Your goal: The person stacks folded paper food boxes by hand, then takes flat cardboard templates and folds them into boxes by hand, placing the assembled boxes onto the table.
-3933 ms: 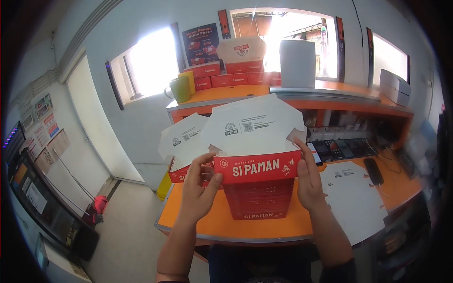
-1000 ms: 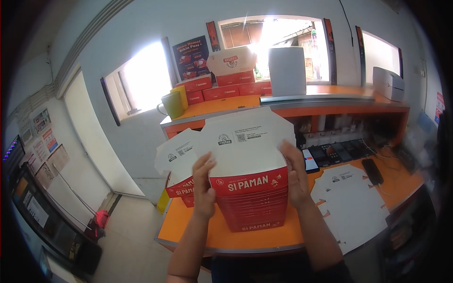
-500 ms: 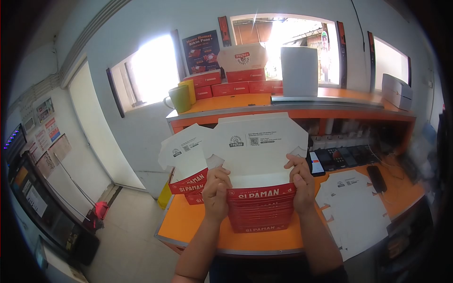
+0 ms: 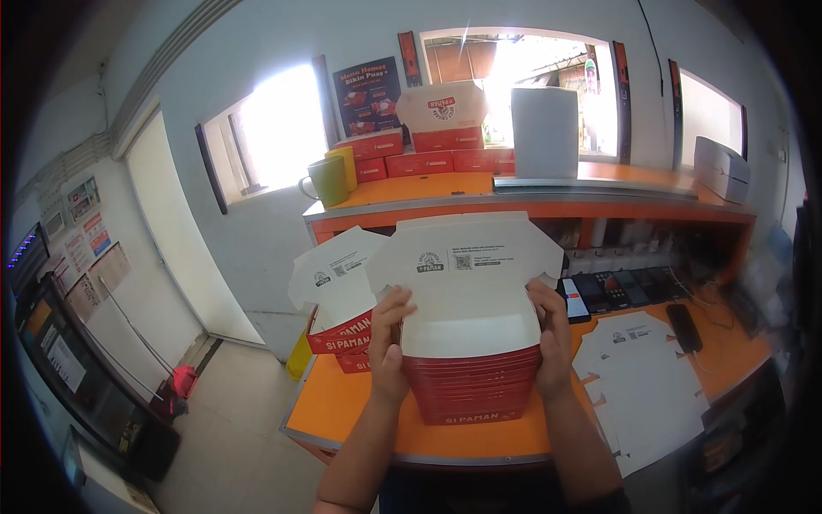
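Observation:
A tall stack of nested red food boxes [image 4: 471, 390] marked "SI PAMAN" stands on the orange counter before me. The topmost box [image 4: 473, 334] is folded into a tray, with its white printed lid [image 4: 488, 261] raised behind it. My left hand [image 4: 391, 338] grips the left side of this top box, thumb outside and fingers curled at the rim, slightly blurred. On the opposite side my right hand [image 4: 550, 334] is closed around the right wall, fingers near the lid's corner. To the left stands a second, shorter stack of open boxes [image 4: 341, 334].
Flat unfolded box blanks [image 4: 642, 385] lie at the right of the orange counter [image 4: 334, 420]. Behind them are several phones [image 4: 604, 289] and a dark device [image 4: 683, 327]. A green mug [image 4: 327, 182] and red boxes [image 4: 419, 163] stand on the upper shelf.
The top box has sunk into the stack, its front "SI PAMAN" lettering no longer showing. Both hands have shifted from the front corners to the sides.

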### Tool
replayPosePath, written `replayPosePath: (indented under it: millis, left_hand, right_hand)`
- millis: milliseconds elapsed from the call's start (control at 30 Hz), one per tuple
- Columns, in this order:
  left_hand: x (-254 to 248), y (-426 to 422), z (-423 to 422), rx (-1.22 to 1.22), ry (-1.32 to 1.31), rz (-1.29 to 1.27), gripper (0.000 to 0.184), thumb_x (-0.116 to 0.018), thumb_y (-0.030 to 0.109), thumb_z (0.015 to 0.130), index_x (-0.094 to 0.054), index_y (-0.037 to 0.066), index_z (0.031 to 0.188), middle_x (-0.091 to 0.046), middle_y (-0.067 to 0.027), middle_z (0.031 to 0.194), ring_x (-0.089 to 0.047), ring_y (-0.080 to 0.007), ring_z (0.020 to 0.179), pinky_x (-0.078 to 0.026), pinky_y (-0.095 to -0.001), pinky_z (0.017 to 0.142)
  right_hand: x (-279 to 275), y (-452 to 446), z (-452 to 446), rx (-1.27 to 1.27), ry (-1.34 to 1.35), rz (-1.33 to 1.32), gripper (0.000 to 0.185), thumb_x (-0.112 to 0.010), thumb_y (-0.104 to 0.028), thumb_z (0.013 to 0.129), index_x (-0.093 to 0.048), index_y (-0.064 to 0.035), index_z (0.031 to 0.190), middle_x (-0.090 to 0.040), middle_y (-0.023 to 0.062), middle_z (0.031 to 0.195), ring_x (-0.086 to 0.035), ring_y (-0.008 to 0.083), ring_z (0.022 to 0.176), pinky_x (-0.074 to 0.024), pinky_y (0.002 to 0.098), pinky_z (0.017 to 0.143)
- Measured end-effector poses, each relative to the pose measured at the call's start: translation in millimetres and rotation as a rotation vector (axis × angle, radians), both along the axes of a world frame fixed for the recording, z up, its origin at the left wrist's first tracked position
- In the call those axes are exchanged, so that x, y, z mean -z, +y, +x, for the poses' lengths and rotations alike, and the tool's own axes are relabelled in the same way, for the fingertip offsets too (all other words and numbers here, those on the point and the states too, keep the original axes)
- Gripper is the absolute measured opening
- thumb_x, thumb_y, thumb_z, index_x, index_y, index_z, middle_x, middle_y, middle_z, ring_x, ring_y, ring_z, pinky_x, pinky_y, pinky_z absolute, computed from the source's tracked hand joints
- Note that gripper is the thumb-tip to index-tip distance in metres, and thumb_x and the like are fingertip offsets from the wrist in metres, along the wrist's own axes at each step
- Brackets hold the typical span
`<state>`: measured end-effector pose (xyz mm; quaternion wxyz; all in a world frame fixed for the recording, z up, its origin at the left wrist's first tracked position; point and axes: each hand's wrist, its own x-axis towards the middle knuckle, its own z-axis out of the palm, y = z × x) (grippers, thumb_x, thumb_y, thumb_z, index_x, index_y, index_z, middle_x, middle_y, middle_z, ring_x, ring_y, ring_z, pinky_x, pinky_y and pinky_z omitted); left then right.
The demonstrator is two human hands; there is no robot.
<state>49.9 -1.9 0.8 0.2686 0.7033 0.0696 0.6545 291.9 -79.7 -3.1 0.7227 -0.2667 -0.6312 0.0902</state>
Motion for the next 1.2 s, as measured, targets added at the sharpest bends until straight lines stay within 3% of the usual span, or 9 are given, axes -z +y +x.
replayPosePath:
  millis: [100, 167, 467, 767, 867, 967, 1067, 1167, 1200]
  left_hand:
    - [3.3, -4.4, -4.7, 0.017, 0.12, -0.007, 0.074, -0.034, 0.06, 0.107, -0.044, 0.002, 0.151, -0.033, -0.0217, 0.164, -0.026, -0.0358, 0.156, -0.021, -0.0494, 0.126]
    - [5.8, -11.6, -3.3, -0.067, 0.192, 0.015, 0.08, -0.031, 0.063, 0.108, -0.034, 0.002, 0.158, -0.028, -0.0221, 0.169, -0.022, -0.0353, 0.158, -0.017, -0.0478, 0.128]
    - [20.0, -10.4, 3.7, -0.025, 0.105, -0.107, 0.085, -0.025, 0.071, 0.106, -0.034, 0.006, 0.159, -0.028, -0.0202, 0.169, -0.021, -0.035, 0.158, -0.016, -0.0476, 0.128]
    - [13.1, -21.0, -2.7, -0.049, 0.083, -0.042, 0.079, -0.026, 0.065, 0.109, -0.038, 0.003, 0.156, -0.032, -0.0209, 0.166, -0.023, -0.0348, 0.158, -0.017, -0.0473, 0.128]
    - [16.0, 3.8, -40.4, -0.292, 0.137, 0.055, 0.064, -0.042, 0.052, 0.11, -0.048, 0.002, 0.15, -0.041, -0.0216, 0.16, -0.025, -0.0393, 0.156, -0.018, -0.0483, 0.127]
    - [4.5, 25.6, -92.3, -0.946, 0.478, 0.076, 0.045, -0.062, 0.033, 0.104, -0.06, 0.006, 0.139, -0.047, -0.021, 0.155, -0.03, -0.0434, 0.153, -0.022, -0.0523, 0.125]
    - [7.3, 34.1, -117.2, -1.27, 0.756, -0.079, 0.028, -0.071, 0.016, 0.095, -0.068, 0.007, 0.121, -0.057, -0.0214, 0.143, -0.047, -0.0446, 0.141, -0.037, -0.0523, 0.117]
    - [24.3, 73.0, -145.5, -0.864, 0.523, -0.128, 0.015, -0.07, 0.01, 0.095, -0.068, 0.003, 0.107, -0.066, -0.0209, 0.126, -0.061, -0.0425, 0.123, -0.049, -0.049, 0.103]
    - [17.8, 69.8, -141.9, -0.865, 0.49, -0.171, 0.012, -0.068, 0.009, 0.095, -0.067, 0.001, 0.105, -0.067, -0.0207, 0.12, -0.063, -0.0418, 0.116, -0.051, -0.0472, 0.099]
  right_hand:
    - [14.9, -12.0, -6.6, 0.009, -0.071, -0.083, 0.076, -0.031, -0.055, 0.11, -0.025, 0.0004, 0.162, -0.034, 0.0217, 0.162, -0.025, 0.033, 0.156, -0.0211, 0.0444, 0.126]
    - [22.4, -17.5, -10.1, 0.025, -0.072, -0.15, 0.079, -0.03, -0.057, 0.109, -0.023, 0.0001, 0.163, -0.032, 0.0212, 0.164, -0.025, 0.032, 0.156, -0.0213, 0.0439, 0.126]
    - [35.0, -17.0, -16.8, 0.063, 0.004, -0.305, 0.088, -0.028, -0.065, 0.107, -0.015, -0.001, 0.167, -0.024, 0.0197, 0.171, -0.026, 0.0283, 0.157, -0.0228, 0.0421, 0.126]
    - [48.9, -20.9, -13.4, 0.038, 0.034, -0.254, 0.096, -0.034, -0.071, 0.104, -0.012, -0.0014, 0.167, -0.025, 0.0207, 0.17, -0.027, 0.0293, 0.157, -0.025, 0.0442, 0.126]
    - [53.3, -30.2, -14.5, 0.055, 0.035, -0.223, 0.099, -0.034, -0.073, 0.103, -0.011, -0.0014, 0.167, -0.025, 0.0208, 0.17, -0.029, 0.0305, 0.156, -0.0275, 0.0454, 0.125]
    - [62.2, -37.1, -5.3, 0.142, 0.031, -0.253, 0.099, -0.033, -0.074, 0.102, -0.015, -0.0009, 0.166, -0.027, 0.0213, 0.169, -0.031, 0.0318, 0.155, -0.0304, 0.0467, 0.123]
    - [72.4, -41.1, 0.6, 0.176, 0.038, -0.299, 0.091, -0.034, -0.068, 0.105, -0.022, -0.0001, 0.163, -0.033, 0.0219, 0.164, -0.037, 0.0323, 0.151, -0.0341, 0.0465, 0.12]
    - [82.4, -44.1, -1.2, 0.167, 0.046, -0.342, 0.079, -0.037, -0.058, 0.109, -0.03, 0.0007, 0.16, -0.042, 0.0225, 0.157, -0.044, 0.0322, 0.146, -0.0382, 0.0456, 0.117]
    - [83.2, -43.7, -2.2, 0.165, 0.047, -0.354, 0.075, -0.037, -0.055, 0.11, -0.032, 0.001, 0.159, -0.044, 0.0227, 0.154, -0.046, 0.0322, 0.144, -0.0396, 0.0453, 0.116]
